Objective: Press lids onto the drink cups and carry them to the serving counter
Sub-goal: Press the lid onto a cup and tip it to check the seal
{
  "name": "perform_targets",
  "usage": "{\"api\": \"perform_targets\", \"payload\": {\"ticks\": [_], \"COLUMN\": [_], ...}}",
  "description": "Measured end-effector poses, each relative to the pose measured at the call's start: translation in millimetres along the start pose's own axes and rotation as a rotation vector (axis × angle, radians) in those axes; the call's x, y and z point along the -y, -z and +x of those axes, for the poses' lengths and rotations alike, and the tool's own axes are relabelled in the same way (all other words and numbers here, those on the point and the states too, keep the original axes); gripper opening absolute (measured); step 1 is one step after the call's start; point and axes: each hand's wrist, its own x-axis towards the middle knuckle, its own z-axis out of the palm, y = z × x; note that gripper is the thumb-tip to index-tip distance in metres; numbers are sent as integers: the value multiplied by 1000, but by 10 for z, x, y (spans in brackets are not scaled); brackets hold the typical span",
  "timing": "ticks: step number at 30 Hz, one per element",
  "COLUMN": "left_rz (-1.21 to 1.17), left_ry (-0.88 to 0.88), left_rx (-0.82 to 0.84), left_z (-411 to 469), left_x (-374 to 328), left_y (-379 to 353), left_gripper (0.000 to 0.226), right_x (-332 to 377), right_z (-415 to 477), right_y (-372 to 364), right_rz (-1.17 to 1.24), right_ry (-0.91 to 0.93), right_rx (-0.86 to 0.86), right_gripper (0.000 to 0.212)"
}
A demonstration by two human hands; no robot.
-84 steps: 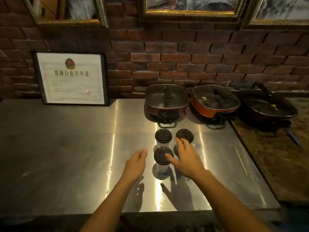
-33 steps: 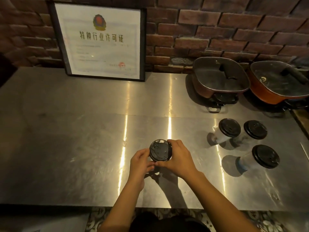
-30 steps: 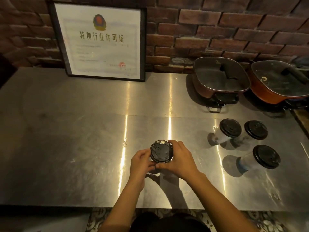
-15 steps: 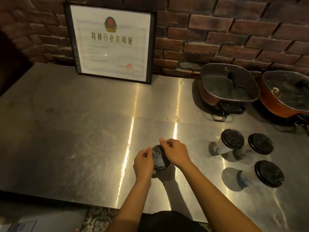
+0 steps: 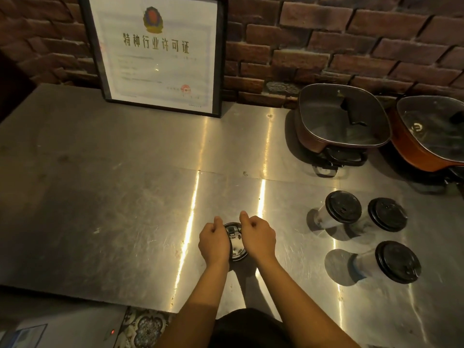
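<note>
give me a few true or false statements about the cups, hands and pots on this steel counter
1. Both hands, left hand and right hand, press on the black round lid between them. True.
2. Three clear plastic cups with black lids stand to the right of the hands. True.
3. The square brown pot with a glass lid sits left of the framed certificate. False: it sits to its right.
4. One cup at the right lies tipped over without a lid. False: all three stand lidded.

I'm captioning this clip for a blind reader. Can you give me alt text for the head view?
Both hands, left hand and right hand, press a black lid onto a cup on a steel counter. Three lidded cups stand to the right, before two covered pans.
</note>
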Motion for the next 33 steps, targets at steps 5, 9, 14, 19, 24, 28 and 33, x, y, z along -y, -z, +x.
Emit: {"api": "perform_targets", "payload": {"ticks": [5,9,14,19,24,28,33], "left_rz": [71,69,97,123,354,633,582], "left_ry": [-37,-42,-88,-92,-264,-461,-525], "left_rx": [40,59,19,26,153,243,240], "left_z": [-29,-22,-31,-27,36,122,85], "left_x": [10,28,13,15,-72,-170,-152], "left_y": [-116,-176,-184,-190,-136,-76,-25], "left_gripper": [36,31,33,29,42,59,64], "right_x": [-29,-119,-98,-81,-142,-311,-352], "right_z": [70,98,104,95,34,-65,-89], "right_y": [8,1,-13,14,15,118,285], "right_rz": [55,100,124,117,90,12,-74], "right_ry": [-119,-123,-139,-161,-245,-273,-114], "right_rx": [7,-42,-52,-37,-12,62,52], "right_gripper": [61,55,45,41,45,42,28]}}
